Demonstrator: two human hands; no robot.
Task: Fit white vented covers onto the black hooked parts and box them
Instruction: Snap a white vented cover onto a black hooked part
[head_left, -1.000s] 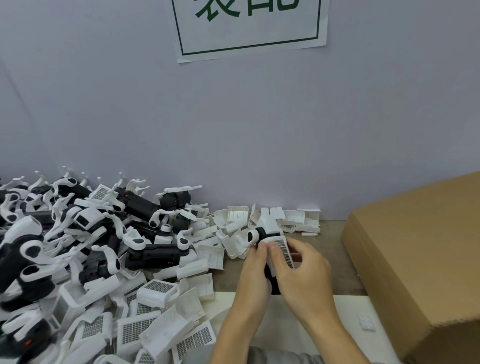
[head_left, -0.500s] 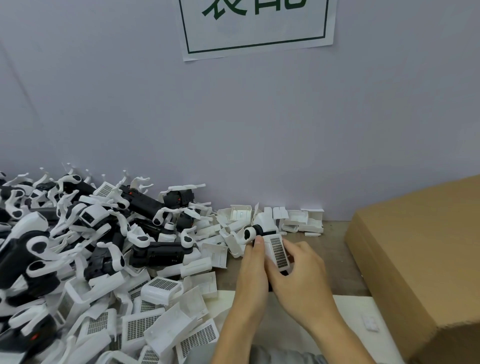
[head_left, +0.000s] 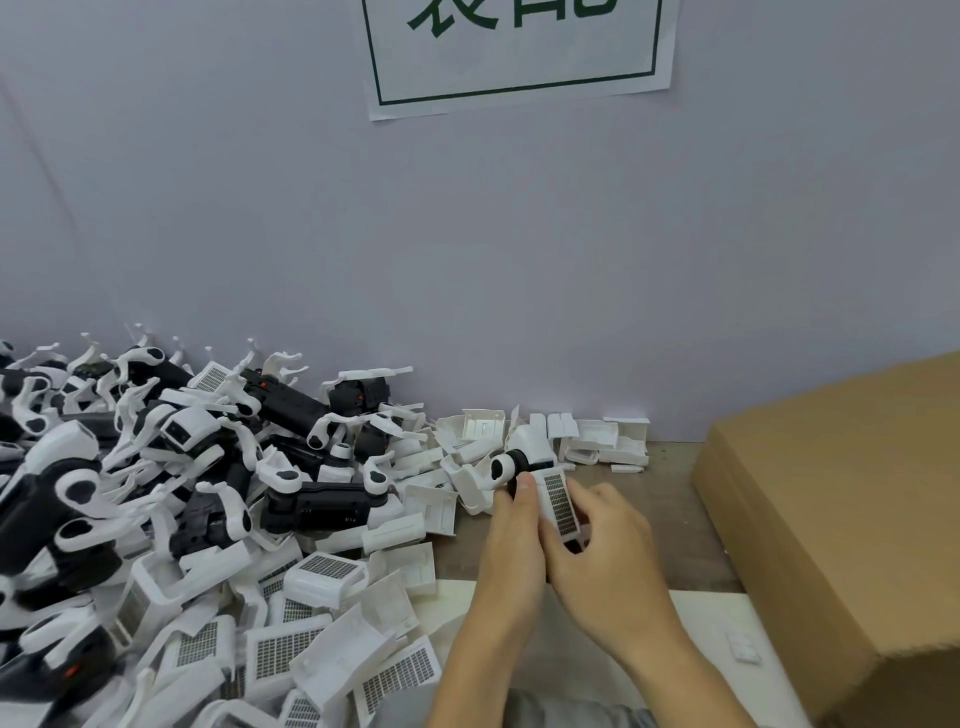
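Though barely shifted since before, cover (head_left: 559, 503) between both hands.

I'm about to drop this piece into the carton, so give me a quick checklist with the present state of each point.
1. Left hand holds the black hooked part: ok.
2. Right hand holds the white vented cover against it: ok.
3. Cover fully seated: cannot tell, the hands hide the joint.
4. Cardboard box to the right, within view: ok.
5. Box open to receive the piece: cannot tell, only its closed-looking top face shows.
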